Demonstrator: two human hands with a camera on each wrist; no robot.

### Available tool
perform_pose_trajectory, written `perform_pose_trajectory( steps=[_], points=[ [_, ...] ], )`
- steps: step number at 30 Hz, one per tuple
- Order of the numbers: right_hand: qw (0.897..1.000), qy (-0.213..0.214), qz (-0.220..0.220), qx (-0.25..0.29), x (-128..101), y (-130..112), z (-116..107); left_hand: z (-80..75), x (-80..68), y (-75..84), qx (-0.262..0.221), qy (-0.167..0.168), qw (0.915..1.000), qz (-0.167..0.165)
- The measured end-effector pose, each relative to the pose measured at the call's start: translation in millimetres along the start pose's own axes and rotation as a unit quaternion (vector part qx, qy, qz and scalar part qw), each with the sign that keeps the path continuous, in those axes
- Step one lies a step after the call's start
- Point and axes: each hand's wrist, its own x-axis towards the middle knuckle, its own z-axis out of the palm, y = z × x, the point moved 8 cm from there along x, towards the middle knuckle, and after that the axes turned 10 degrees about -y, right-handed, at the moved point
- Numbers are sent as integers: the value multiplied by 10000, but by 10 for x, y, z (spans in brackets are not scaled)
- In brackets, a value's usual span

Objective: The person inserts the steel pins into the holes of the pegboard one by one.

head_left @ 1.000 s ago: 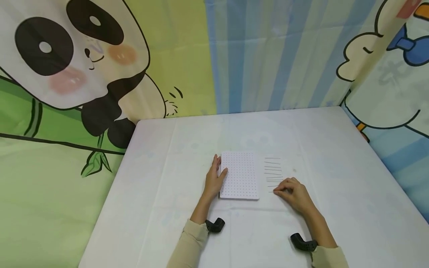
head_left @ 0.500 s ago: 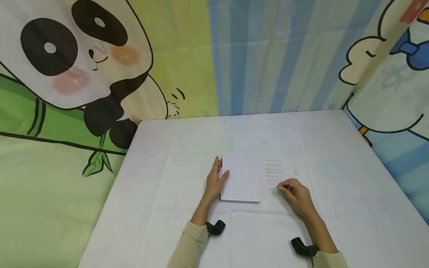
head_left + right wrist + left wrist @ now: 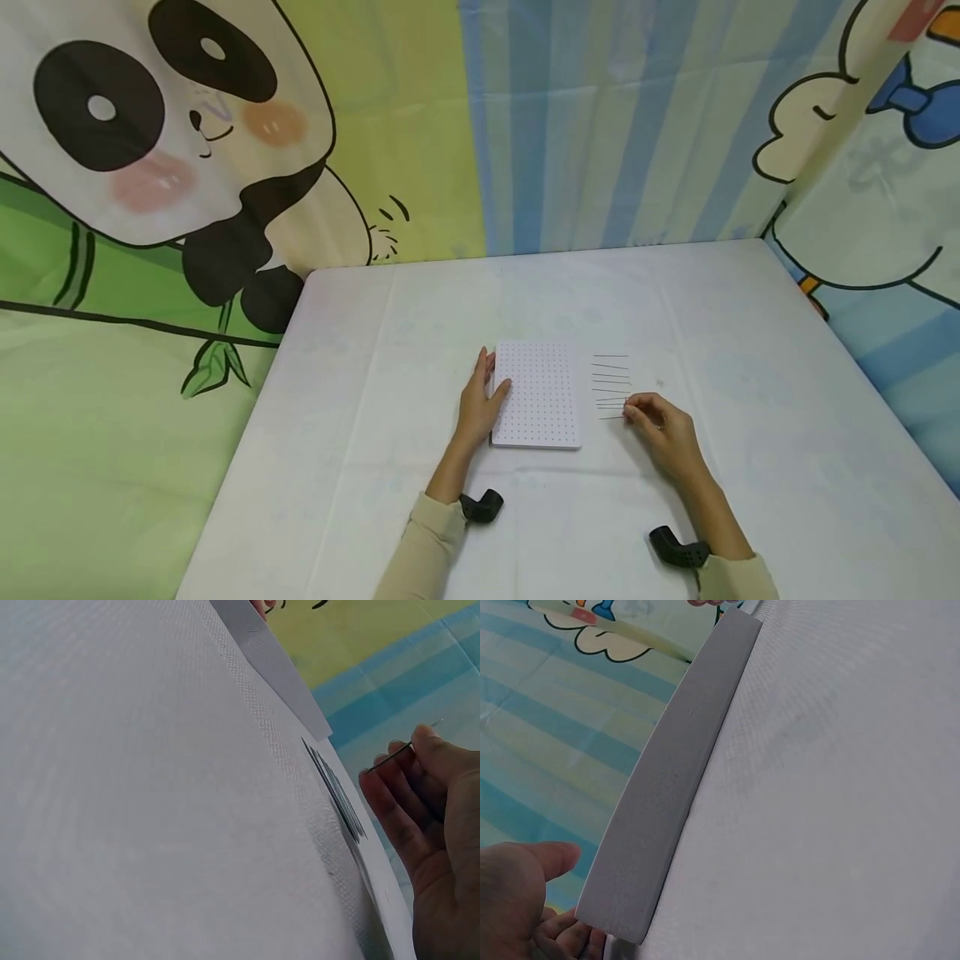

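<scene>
A white board dotted with small holes (image 3: 537,393) lies flat on the white table (image 3: 390,400). My left hand (image 3: 482,397) rests against its left edge, thumb on top and fingers straight; the left wrist view shows the board's grey edge (image 3: 675,787) beside that hand (image 3: 521,900). To the right of the board lies a row of several thin dark pins (image 3: 611,383). My right hand (image 3: 660,425) pinches one pin (image 3: 613,417) at the near end of the row. In the right wrist view the fingertips (image 3: 420,746) hold that pin (image 3: 391,757) lifted above the row (image 3: 337,795).
Cartoon cloth backdrops with a panda (image 3: 172,142) and stripes (image 3: 600,125) wall in the table at the back and sides. Black wrist camera mounts (image 3: 480,505) sit on both forearms. Bare tablecloth surrounds the board and pins.
My right hand has slid a little away along the pin row, closed its fingertips on one pin and raised it. The left hand and the board have stayed put.
</scene>
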Motion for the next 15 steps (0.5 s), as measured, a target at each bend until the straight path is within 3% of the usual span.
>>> perform_pose_trajectory(
  steps=[3,8,15],
  points=[
    [9997,-36,-18,247,13,-30,5,-3,-3,-3,1,11,10000,-10],
    [9990,-54,-53,433,88,-275,3,-21,-1,15,25,80,9999,83],
    [9965,-98,-381,738,261,-534,90,-5,-6,19,-1,36,10000,76]
  ],
)
